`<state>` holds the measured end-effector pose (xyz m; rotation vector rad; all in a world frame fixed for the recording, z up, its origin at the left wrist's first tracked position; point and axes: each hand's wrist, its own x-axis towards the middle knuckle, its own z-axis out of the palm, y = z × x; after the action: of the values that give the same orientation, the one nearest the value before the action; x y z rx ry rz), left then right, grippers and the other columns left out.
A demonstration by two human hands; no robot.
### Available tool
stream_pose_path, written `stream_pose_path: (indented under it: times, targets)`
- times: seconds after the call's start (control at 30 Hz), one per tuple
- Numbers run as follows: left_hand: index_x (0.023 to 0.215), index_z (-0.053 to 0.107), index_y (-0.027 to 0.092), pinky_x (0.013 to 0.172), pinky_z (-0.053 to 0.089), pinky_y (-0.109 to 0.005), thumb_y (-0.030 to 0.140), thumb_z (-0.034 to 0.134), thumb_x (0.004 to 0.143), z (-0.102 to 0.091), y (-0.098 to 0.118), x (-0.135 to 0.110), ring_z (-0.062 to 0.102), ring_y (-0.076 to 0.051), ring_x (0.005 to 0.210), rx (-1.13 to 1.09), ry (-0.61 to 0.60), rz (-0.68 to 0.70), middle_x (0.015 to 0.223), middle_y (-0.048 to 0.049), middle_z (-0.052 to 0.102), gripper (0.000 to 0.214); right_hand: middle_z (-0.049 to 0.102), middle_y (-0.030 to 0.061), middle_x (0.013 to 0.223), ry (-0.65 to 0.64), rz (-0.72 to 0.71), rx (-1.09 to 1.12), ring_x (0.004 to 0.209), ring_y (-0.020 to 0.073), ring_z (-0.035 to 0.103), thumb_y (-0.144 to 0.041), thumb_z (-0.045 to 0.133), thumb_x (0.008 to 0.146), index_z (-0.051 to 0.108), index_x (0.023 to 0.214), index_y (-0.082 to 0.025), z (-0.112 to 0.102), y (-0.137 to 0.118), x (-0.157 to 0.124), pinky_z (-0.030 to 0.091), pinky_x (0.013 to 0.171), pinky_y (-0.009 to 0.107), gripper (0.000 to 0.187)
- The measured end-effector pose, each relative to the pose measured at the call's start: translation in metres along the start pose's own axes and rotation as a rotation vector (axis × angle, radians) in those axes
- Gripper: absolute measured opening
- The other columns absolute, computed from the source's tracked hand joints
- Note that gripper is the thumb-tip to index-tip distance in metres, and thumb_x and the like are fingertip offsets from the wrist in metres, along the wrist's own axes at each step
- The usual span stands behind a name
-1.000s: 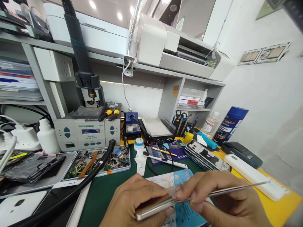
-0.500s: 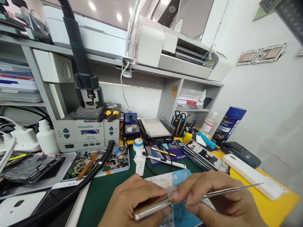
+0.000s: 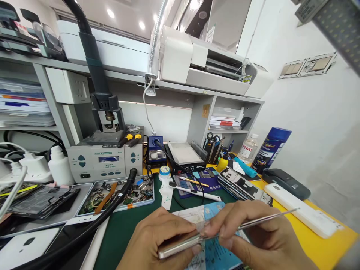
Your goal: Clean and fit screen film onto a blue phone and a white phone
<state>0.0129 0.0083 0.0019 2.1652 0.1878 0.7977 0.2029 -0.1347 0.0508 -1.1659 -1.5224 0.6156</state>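
My left hand (image 3: 157, 234) is closed around a phone (image 3: 177, 246) with a silver metal edge and a gold-brown face, held tilted low over the bench. In my right hand (image 3: 255, 232) is a thin metal tool (image 3: 270, 219), its slender end sticking out to the right past the fingers. The fingertips of my right hand press together at the phone's right end. Whether the tool's inner end touches the phone is hidden by those fingers. Beneath both hands lies a blue and white printed sheet (image 3: 216, 251) on a green mat (image 3: 120, 228).
A black hose (image 3: 92, 225) crosses the left side past a tray (image 3: 152, 200) of circuit parts. Behind my hands lie a white pen-like brush (image 3: 197, 191) and stacked phone frames (image 3: 239, 185). A white bar-shaped device (image 3: 300, 210) and spray can (image 3: 271, 150) stand right.
The tool's outer end has swung slightly up and to the left as my right hand turns a little. My left hand keeps its hold on the phone. The head view has shifted slightly.
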Motion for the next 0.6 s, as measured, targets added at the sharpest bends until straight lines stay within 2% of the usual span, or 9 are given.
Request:
stream_pose_path:
  times: [0.17, 0.3, 0.33, 0.43, 0.6]
  targets:
    - [0.109, 0.079, 0.029, 0.07, 0.056, -0.027, 0.034, 0.071, 0.094, 0.001, -0.003, -0.003, 0.068, -0.019, 0.083, 0.022, 0.003, -0.047, 0.093, 0.0007, 0.08, 0.017, 0.082, 0.0039, 0.096, 0.08, 0.004, 0.101, 0.091, 0.0204, 0.078, -0.01, 0.07, 0.094, 0.076, 0.096, -0.027, -0.011, 0.002, 0.003, 0.064, 0.082, 0.03, 0.018]
    - [0.108, 0.079, 0.03, 0.075, 0.058, -0.028, 0.035, 0.07, 0.095, 0.002, -0.005, -0.005, 0.07, -0.02, 0.087, 0.019, 0.029, -0.064, 0.099, -0.0006, 0.08, 0.017, 0.083, 0.0056, 0.093, 0.32, -0.039, 0.251, 0.089, 0.0236, 0.081, -0.021, 0.08, 0.088, 0.079, 0.09, -0.021, -0.021, 0.009, 0.022, 0.066, 0.083, 0.031, 0.002]
    - [0.108, 0.079, 0.031, 0.076, 0.058, -0.028, 0.034, 0.07, 0.094, 0.002, -0.004, -0.005, 0.07, -0.019, 0.086, 0.025, 0.034, -0.063, 0.099, -0.0002, 0.08, 0.017, 0.084, 0.0064, 0.092, 0.429, -0.028, 0.253, 0.085, 0.0242, 0.082, -0.024, 0.083, 0.087, 0.08, 0.089, -0.019, -0.023, 0.012, 0.027, 0.067, 0.082, 0.032, 0.007]
    - [0.107, 0.079, 0.033, 0.077, 0.057, -0.027, 0.034, 0.071, 0.094, 0.003, -0.001, -0.007, 0.07, -0.019, 0.087, 0.049, 0.035, -0.066, 0.098, 0.0007, 0.078, 0.016, 0.084, 0.0058, 0.091, 0.547, -0.008, 0.268, 0.087, 0.0236, 0.082, -0.031, 0.083, 0.087, 0.076, 0.097, -0.018, -0.028, 0.022, 0.039, 0.068, 0.084, 0.035, 0.018]
    - [0.113, 0.079, 0.034, 0.076, 0.057, -0.026, 0.041, 0.069, 0.094, 0.002, 0.008, -0.013, 0.071, -0.022, 0.094, 0.072, 0.02, -0.166, 0.103, -0.0021, 0.076, 0.022, 0.079, 0.003, 0.083, 0.606, 0.063, 0.27, 0.079, 0.0208, 0.08, -0.029, 0.077, 0.093, 0.072, 0.1, -0.013, -0.033, 0.037, 0.049, 0.067, 0.079, 0.039, 0.019]
